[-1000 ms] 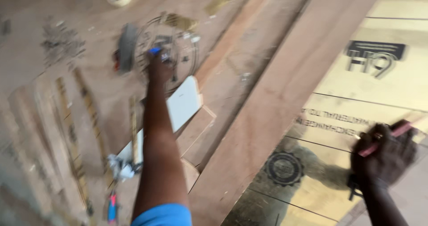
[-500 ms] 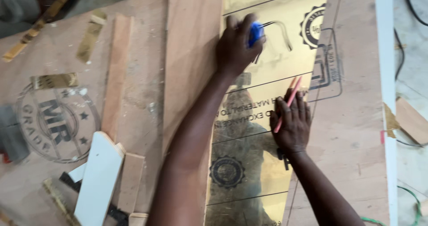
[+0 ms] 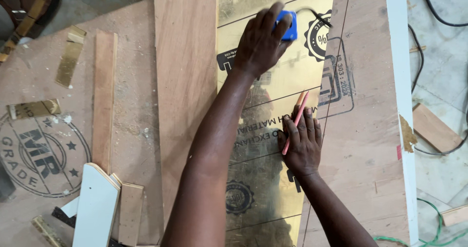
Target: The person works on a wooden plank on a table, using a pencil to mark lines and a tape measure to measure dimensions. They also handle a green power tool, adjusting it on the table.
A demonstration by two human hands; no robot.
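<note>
A shiny gold laminate sheet with printed round stamps lies on a plywood board. My left hand reaches across onto the sheet's upper part and grips a small blue tool. My right hand lies flat near the sheet's right edge, a red pencil between its fingers with the tip pointing up. A long bare plywood strip lies along the sheet's left side.
A white board edge runs down the right, with black cables, a green cable and a wood offcut on the floor beyond. Left: a thin wood strip, gold scraps, a white offcut.
My left arm has swung from the cluttered left side over to the gold sheet, carrying the blue tool. My right hand with the pencil now lies flat on the sheet.
</note>
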